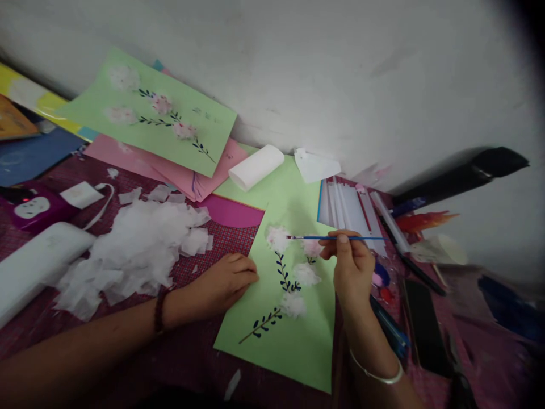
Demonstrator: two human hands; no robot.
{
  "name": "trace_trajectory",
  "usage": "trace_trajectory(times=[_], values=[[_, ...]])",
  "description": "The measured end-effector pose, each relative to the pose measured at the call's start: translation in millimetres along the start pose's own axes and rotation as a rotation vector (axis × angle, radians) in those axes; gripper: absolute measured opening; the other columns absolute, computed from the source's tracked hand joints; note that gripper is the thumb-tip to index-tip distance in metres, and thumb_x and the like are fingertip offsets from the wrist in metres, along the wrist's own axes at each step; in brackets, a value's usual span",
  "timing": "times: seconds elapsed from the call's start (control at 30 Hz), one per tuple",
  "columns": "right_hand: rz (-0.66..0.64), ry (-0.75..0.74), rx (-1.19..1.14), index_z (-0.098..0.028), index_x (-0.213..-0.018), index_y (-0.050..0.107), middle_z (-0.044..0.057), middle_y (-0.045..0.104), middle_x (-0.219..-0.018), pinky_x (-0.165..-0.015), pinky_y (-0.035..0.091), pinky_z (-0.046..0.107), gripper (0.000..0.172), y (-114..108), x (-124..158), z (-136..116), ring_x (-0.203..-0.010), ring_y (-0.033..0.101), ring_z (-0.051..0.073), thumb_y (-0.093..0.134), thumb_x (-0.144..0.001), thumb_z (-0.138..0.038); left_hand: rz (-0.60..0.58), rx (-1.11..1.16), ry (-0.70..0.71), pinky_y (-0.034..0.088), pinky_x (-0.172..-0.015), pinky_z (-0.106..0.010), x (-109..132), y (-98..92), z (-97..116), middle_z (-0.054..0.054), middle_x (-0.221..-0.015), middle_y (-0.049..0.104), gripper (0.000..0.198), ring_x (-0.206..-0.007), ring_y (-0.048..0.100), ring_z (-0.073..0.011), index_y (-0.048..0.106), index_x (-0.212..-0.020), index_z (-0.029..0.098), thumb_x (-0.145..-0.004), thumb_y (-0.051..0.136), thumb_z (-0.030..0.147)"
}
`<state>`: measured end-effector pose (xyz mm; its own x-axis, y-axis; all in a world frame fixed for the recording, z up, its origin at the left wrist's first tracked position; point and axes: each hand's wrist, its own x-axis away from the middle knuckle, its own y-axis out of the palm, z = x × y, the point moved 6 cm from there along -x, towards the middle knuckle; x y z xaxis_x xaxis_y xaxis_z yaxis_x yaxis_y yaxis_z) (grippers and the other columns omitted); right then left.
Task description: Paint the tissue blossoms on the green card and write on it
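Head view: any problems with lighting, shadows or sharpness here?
Head view: dim light, upper right corner black; head view: soft shadow on the lower green sheet beside the right hand; head view: paintbrush clear, marks on the upper green sheet too faint to read.

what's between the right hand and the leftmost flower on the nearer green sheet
In the head view, the paintbrush spans it from the right hand, bristles at the leftmost flower; a pinkish flower also lies there.

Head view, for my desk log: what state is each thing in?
Green sheet, lying flat
Right hand, closed on paintbrush
Paintbrush, bristles at sheet's upper-left flower
Left hand, laid over sheet's edge
White squares, loosely heaped
White roll, on its side
Socket block, red light lit
Phone, visible face dark
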<state>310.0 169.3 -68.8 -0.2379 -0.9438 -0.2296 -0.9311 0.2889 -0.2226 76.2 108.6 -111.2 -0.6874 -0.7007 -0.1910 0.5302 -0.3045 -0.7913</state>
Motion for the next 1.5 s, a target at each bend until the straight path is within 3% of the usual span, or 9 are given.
trace_trajectory(times=[0.2,0.53,0.73,0.9,1.1,1.33,1.5], values=[[0.03,0.011,-0.052,-0.018,-0.084,0.062,0.002,0.067,-0.068,-0.049,0.045,0.025,0.027,4,-2,16,-0.049,0.055,0.011,0.053,-0.092,-0.042,-0.007,-0.002,0.001,0.04,-0.084,-0.033,0,0.5,0,-0.006,-0.102,0.063,0.02,-0.094,0.053,-0.0181,0.064,-0.103,0.016,-0.093,0.048,0.012],[0.059,0.023,-0.12,-0.018,-0.088,0.061,0.001,0.067,-0.07,-0.049,0.045,0.024,0.025,4,-4,18,-0.049,0.055,0.009,0.052,-0.092,-0.041,0.011,-0.008,0.0,0.041,-0.083,-0.033,1,0.3,0,-0.007,-0.102,0.063,0.02,-0.093,0.052,-0.0182,0.065,-0.101,0.016,-0.092,0.048,0.01],[-0.052,0.076,-0.03,-0.017,-0.088,0.063,0.003,0.069,-0.075,-0.048,0.046,0.023,0.028,18,-6,17,-0.051,0.057,0.01,0.054,-0.09,-0.043,0.003,-0.007,-0.006,0.04,-0.082,-0.033,1,2.3,-1,-0.006,-0.103,0.063,0.019,-0.091,0.052,-0.0181,0.064,-0.101,0.017,-0.092,0.048,0.012],[-0.011,0.032,-0.085,-0.018,-0.091,0.062,0.002,0.068,-0.079,-0.051,0.047,0.024,0.024,14,-6,16,-0.052,0.057,0.009,0.051,-0.092,-0.04,0.0,0.0,-0.002,0.04,-0.084,-0.033,1,1.9,-1,-0.006,-0.103,0.063,0.019,-0.093,0.052,-0.0179,0.064,-0.101,0.016,-0.092,0.049,0.011],[-0.099,0.041,-0.005,-0.018,-0.087,0.065,0.003,0.069,-0.079,-0.055,0.049,0.026,0.024,17,-5,16,-0.057,0.06,0.011,0.052,-0.091,-0.039,0.01,-0.006,-0.007,0.041,-0.084,-0.033,0,0.1,0,-0.007,-0.101,0.064,0.019,-0.092,0.053,-0.0178,0.065,-0.1,0.017,-0.091,0.05,0.01],[0.024,0.037,-0.144,-0.022,-0.086,0.065,0.002,0.067,-0.075,-0.055,0.048,0.029,0.02,-3,-8,12,-0.054,0.057,0.013,0.054,-0.091,-0.037,0.028,0.002,0.023,0.041,-0.083,-0.032,0,-1.6,1,-0.006,-0.101,0.064,0.019,-0.093,0.054,-0.0176,0.064,-0.102,0.017,-0.094,0.048,0.013],[-0.016,0.104,-0.173,-0.019,-0.083,0.064,0.001,0.066,-0.067,-0.051,0.046,0.025,0.024,2,-6,23,-0.049,0.056,0.011,0.056,-0.09,-0.04,0.007,-0.007,-0.001,0.041,-0.083,-0.033,0,-0.9,0,-0.007,-0.102,0.064,0.019,-0.094,0.053,-0.0185,0.064,-0.103,0.016,-0.093,0.048,0.012]])
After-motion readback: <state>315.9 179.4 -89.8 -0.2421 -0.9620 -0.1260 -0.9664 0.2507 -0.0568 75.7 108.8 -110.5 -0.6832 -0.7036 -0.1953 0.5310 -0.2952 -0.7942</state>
